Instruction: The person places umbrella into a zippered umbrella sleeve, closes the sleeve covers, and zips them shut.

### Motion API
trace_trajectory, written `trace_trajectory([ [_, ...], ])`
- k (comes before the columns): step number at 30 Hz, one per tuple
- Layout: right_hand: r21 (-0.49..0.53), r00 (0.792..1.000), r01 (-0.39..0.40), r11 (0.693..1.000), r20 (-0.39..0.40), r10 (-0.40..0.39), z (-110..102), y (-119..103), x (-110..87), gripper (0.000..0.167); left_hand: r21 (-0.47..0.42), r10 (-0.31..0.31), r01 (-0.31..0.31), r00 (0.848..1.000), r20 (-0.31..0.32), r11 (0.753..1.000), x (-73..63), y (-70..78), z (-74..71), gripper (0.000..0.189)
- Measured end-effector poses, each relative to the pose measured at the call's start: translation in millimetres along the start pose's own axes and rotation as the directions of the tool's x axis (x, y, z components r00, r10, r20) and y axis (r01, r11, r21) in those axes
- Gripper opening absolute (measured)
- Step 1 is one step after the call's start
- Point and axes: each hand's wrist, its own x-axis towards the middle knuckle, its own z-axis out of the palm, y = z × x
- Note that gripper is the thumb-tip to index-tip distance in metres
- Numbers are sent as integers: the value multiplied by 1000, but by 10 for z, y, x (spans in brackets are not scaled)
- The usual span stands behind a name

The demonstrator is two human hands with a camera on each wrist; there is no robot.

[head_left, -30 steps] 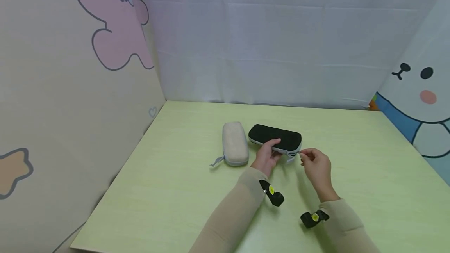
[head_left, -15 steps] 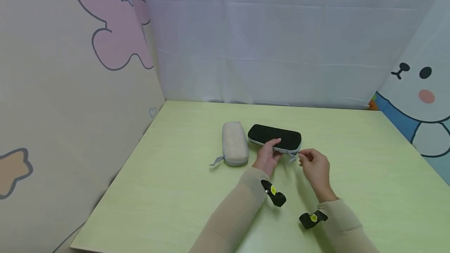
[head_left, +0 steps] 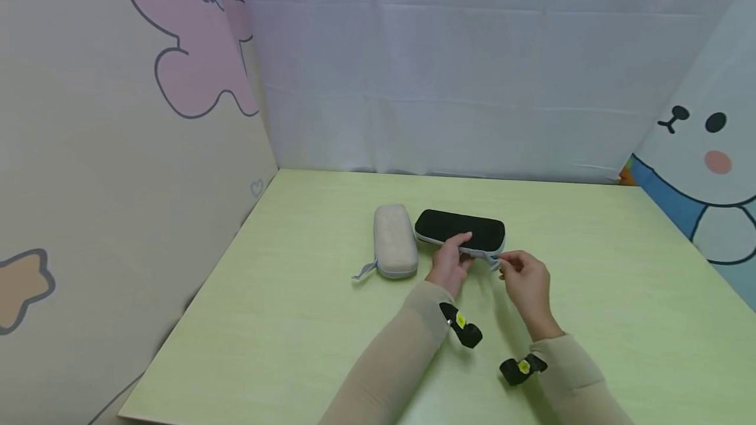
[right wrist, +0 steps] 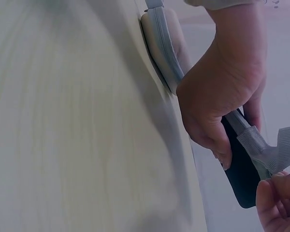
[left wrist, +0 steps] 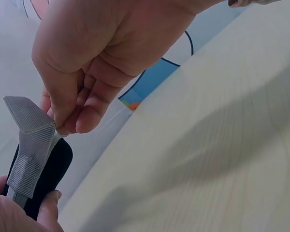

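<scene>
My left hand (head_left: 449,266) grips a black zippered pouch (head_left: 457,228), a hard oblong case with a pale grey zipper band, thumb on its top face and fingers beneath. The pouch is held just above the table, black face up. At its near right corner my right hand (head_left: 528,287) pinches the small zipper pull between thumb and forefinger; the fingertips mostly hide the pull. A grey ribbon loop (left wrist: 26,154) stands out from the pouch's side, beside the pinching fingers. In the right wrist view, the black side (right wrist: 239,169) shows below the left hand's fingers.
A beige zippered pouch (head_left: 396,241) with a grey ribbon tail (head_left: 365,270) lies just left of the black one. Both sit on a pale yellow-green table (head_left: 283,320). A white cloth (head_left: 449,84) hangs behind, and a wall with cartoon figures stands at the left.
My right hand has shifted slightly left along the black pouch's edge, toward the ribbon loop. The black pouch has drifted a little left in the left hand; the beige pouch stays put.
</scene>
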Motion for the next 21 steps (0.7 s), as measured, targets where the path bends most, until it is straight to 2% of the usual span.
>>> trace_trajectory([
  [8,10,1000,-15,1000,0,15,22,3,1,8,-12,17,-17,1000,0,1000,-7,-20,19,21],
  [21,17,1000,19,1000,-23,-19,105,33,-40,7,-32,41,-42,999,-24,999,1,-46,29,25],
])
